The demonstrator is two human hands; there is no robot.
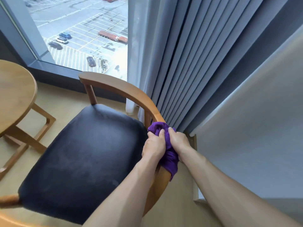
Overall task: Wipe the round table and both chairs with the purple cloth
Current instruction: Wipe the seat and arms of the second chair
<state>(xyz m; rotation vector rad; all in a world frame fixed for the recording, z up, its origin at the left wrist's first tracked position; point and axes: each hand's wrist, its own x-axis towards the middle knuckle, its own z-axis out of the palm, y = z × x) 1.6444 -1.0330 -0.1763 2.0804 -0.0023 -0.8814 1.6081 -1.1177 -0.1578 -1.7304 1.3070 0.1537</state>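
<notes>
We gripped purple cloth (167,141) around chair (118,86) backrest, left hand (154,145) and right hand (177,140) both clenched, likely for rubbing pressure.

Table (14,97) left of chair (78,154); curtain (188,63) behind chair.

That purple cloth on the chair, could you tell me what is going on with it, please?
A person grips the purple cloth with both hands, left hand and right hand, wrapped over the curved wooden backrest of the chair by the grey curtain. The round table stands to the left.
</notes>
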